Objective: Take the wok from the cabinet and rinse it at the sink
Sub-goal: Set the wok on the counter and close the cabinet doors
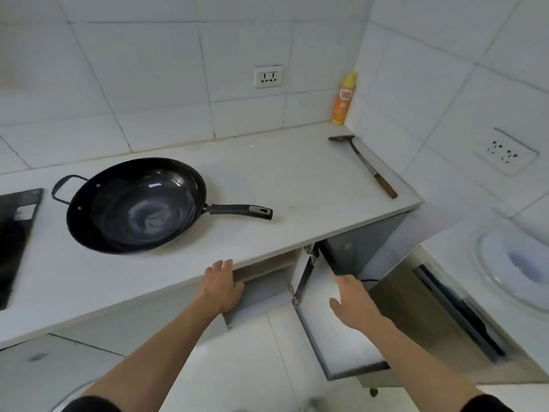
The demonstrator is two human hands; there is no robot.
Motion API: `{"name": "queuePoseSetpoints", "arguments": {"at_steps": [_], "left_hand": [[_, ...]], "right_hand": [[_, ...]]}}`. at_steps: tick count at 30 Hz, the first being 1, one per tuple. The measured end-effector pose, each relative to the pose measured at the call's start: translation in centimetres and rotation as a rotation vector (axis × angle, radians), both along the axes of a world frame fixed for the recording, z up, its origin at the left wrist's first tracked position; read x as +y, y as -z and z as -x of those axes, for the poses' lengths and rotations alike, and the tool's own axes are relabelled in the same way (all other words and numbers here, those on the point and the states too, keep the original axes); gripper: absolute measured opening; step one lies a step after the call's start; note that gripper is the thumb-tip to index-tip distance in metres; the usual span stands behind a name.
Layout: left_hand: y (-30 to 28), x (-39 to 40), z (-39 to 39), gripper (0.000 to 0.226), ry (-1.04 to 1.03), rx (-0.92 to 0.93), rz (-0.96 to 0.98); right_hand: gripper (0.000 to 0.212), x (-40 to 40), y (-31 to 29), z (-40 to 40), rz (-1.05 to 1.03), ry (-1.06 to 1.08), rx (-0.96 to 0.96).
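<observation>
Empty black wok (135,205) on the counter (267,179); cabinet door (332,322) open; both hands' fingers spread, nothing gripped.

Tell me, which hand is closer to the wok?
The left hand. It is at the counter's front edge, just below and right of the wok. The right hand is farther right, by the open cabinet door.

Bright, even, diffuse light; source not visible. Shadows soft and faint. White glare patches inside the wok (136,205). Whole frame slightly soft; both hands and the open cabinet door (335,322) smeared. Wide-angle bending of tile lines (208,84) toward the picture's edges.
</observation>
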State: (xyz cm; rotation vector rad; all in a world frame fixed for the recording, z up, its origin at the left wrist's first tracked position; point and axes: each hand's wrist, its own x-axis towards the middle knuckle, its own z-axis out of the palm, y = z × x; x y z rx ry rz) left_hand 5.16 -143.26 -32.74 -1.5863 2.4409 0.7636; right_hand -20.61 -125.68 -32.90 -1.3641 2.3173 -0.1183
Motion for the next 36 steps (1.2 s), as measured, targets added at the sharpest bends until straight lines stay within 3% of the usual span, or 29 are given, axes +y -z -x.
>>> {"name": "queuePoseSetpoints", "arguments": {"at_steps": [5,9,22,26,32,36], "left_hand": [[0.7,0.4,1.8,0.045,0.029,-0.122,0.022],[1.6,1.5,3.5,0.053,0.035,-0.162,0.019],[1.9,4.0,6.4,0.061,-0.033,-0.215,0.086],[2.0,4.7,6.0,0.061,-0.026,-0.21,0.101],[2.2,3.5,4.3,0.056,0.024,-0.254,0.095],[1.9,1.3,3.1,0.045,0.026,-0.222,0.081]], "right_hand": [[0.062,2.8,2.0,2.9,-0.066,0.091,-0.004],[0.074,4.3,3.7,5.2,-0.174,0.138,-0.088],[0.05,6.4,6.6,8.7,-0.122,0.406,-0.505],[0.067,5.9,6.4,8.5,-0.058,0.474,-0.561],[0.072,5.0,6.6,6.8,-0.124,0.775,-0.964],[0.078,4.0,6.1,3.8,-0.12,0.834,-1.08]]}}
